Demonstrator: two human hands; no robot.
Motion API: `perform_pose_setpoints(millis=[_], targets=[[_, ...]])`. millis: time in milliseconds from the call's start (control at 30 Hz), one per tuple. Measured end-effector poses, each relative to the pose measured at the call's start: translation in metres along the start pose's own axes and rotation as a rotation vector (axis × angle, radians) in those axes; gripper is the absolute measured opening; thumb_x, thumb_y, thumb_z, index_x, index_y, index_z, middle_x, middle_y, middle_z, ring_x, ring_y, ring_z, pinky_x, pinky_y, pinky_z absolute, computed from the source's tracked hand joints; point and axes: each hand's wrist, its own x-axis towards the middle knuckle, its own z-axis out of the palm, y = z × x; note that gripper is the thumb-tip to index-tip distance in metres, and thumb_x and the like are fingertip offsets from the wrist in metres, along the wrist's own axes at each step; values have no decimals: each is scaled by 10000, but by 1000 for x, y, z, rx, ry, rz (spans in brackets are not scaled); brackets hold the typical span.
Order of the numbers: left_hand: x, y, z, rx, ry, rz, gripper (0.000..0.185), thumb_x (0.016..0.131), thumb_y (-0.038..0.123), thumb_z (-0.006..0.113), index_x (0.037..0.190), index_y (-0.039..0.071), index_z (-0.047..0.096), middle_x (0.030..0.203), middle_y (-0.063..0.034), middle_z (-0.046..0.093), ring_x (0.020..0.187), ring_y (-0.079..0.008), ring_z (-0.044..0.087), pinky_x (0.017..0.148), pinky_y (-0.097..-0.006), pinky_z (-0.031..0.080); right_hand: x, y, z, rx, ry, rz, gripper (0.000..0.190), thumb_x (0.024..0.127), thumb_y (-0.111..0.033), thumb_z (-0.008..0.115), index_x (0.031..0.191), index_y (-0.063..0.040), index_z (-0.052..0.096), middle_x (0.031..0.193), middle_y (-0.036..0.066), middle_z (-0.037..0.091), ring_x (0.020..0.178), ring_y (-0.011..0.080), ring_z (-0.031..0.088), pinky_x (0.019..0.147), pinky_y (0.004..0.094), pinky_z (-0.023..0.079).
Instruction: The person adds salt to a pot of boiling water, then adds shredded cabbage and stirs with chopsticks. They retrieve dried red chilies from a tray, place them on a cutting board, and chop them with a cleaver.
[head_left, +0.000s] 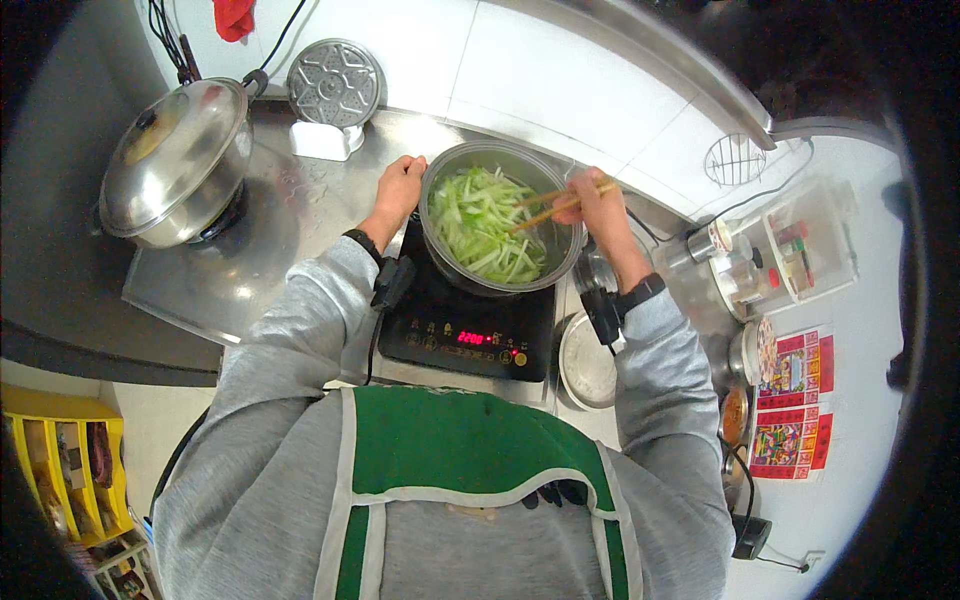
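A round metal pot (568, 259) stands on a black induction cooker (465, 345) whose red display is lit. Pale green vegetable strips (484, 221) fill much of the pot. At the pot's upper left side, my left hand (400, 187) is closed on what appears to be its handle, which the fingers mostly hide. My right hand (596, 204), over the right rim, holds a pair of wooden chopsticks (546, 214), their tips among the strips.
To the left stands a lidded metal wok (180, 165). A perforated metal disc (335, 84) leans on the wall behind a white plastic holder (319, 142). A shallow metal dish (589, 364) lies right of the cooker; a white rack (795, 255) with jars stands farther right.
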Motion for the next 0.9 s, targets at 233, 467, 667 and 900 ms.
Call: perform_pose_setpoints(millis=[233, 467, 667, 900], targets=[[0, 3, -2, -10, -44, -24, 346, 930, 330, 480, 877, 14, 609, 673, -36, 555, 549, -128, 479, 478, -305, 388, 14, -19, 59, 10, -119, -81, 253, 913, -255, 493, 887, -4, 510, 748, 184, 636, 603, 238, 654, 535, 295, 559], [0, 5, -4, 41, -35, -19, 354, 906, 333, 500, 878, -5, 604, 800, -174, 629, 763, -306, 588, 718, -374, 448, 12, -13, 16, -133, -87, 46, 234, 919, -237, 491, 850, -13, 498, 729, 156, 635, 594, 209, 651, 518, 289, 560], [0, 2, 0, -11, -27, -21, 352, 904, 331, 499, 878, -2, 609, 808, -179, 634, 781, -321, 599, 724, -386, 450, -4, -44, -53, -349, 93, -25, 242, 923, -227, 474, 830, -7, 512, 680, 146, 624, 529, 181, 634, 440, 252, 539], [-1, 4, -3, 62, -17, -20, 353, 900, 333, 501, 897, -1, 616, 820, -193, 638, 800, -341, 606, 727, -389, 455, -16, 7, 5, 59, 58, 70, 198, 907, -165, 462, 841, 17, 505, 668, 165, 619, 532, 233, 635, 485, 301, 557]])
